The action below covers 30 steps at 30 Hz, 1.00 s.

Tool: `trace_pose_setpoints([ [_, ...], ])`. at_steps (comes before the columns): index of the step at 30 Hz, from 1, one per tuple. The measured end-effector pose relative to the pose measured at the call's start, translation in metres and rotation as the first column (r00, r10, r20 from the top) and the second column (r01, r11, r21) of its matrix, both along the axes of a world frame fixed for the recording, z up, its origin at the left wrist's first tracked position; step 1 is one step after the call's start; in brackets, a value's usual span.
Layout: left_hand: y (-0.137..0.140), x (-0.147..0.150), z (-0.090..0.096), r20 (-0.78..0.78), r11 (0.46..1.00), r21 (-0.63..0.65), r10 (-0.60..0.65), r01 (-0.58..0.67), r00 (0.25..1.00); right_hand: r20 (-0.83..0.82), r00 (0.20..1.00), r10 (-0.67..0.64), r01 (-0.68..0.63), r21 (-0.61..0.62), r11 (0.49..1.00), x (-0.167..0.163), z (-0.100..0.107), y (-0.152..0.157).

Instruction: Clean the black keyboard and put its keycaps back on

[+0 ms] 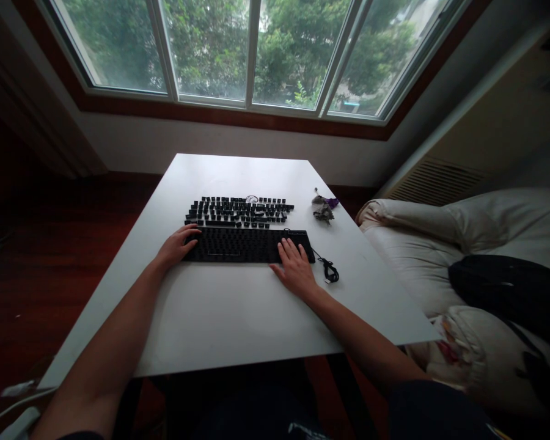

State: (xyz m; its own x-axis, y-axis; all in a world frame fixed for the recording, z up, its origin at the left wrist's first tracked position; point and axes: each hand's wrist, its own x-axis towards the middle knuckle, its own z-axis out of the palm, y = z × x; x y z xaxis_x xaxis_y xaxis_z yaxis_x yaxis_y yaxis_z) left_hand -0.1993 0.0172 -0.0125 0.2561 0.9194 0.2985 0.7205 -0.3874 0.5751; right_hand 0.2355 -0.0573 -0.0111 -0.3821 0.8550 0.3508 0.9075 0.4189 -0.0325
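Hands framed a black keyboard (247,245) on the white table (238,318): the left hand (178,245) curled loosely over its left end, the right hand (296,269) lay flat, fingers spread, on its right end, gripping nothing. Beyond it, loose keycaps (238,211) lay in rows.

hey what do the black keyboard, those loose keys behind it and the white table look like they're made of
Keyboard: probably matte black plastic, dull and without glare; the left hand and right hand rest on its ends.
Loose keycaps: likely the same matte plastic, small dark moulded pieces laid in rows.
Table: smooth white top with a soft sheen from the window, perhaps laminate or painted board; cannot tell which.
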Motion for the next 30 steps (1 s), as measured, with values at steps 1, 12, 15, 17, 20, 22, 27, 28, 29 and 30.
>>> trace_pose_setpoints([
  [1,0.0,0.0,0.0,-0.001,1.0,-0.003,0.0,0.0,1.0,-0.001,1.0,-0.012,0.012,0.002,1.0,0.0,0.0,0.0],
  [12,-0.001,0.001,0.002,-0.003,1.0,-0.002,-0.003,0.003,1.0,-0.182,0.982,0.05,-0.033,0.094,0.995,0.002,0.022,-0.005],
  [15,0.0,0.0,0.001,-0.01,1.0,-0.001,-0.001,0.0,1.0,-0.221,0.974,0.053,-0.033,0.091,0.995,0.003,0.024,-0.005],
  [17,0.001,0.0,0.0,-0.009,1.0,-0.002,0.003,-0.003,1.0,-0.231,0.971,0.055,-0.033,0.1,0.994,0.004,0.024,-0.005],
  [20,0.001,0.0,0.0,-0.003,1.0,-0.004,0.005,-0.005,1.0,-0.226,0.972,0.057,-0.038,0.091,0.995,0.003,0.025,-0.006],
  [22,0.0,0.0,0.001,-0.002,1.0,-0.004,0.003,-0.003,1.0,-0.22,0.974,0.052,-0.034,0.084,0.996,0.003,0.025,-0.006],
  [27,-0.001,0.0,0.001,-0.001,1.0,-0.004,0.004,-0.004,1.0,-0.199,0.978,0.056,-0.038,0.093,0.995,0.002,0.026,-0.007],
  [28,-0.001,0.0,0.001,0.0,1.0,-0.003,0.005,-0.005,1.0,-0.197,0.979,0.06,-0.042,0.095,0.995,0.002,0.026,-0.007],
  [29,0.0,0.0,0.001,0.002,1.0,-0.003,0.006,-0.006,1.0,-0.196,0.979,0.061,-0.042,0.097,0.994,0.002,0.026,-0.007],
  [30,0.0,0.0,0.001,0.004,1.0,-0.002,0.007,-0.007,1.0,-0.194,0.979,0.059,-0.04,0.098,0.994,0.002,0.026,-0.007],
])
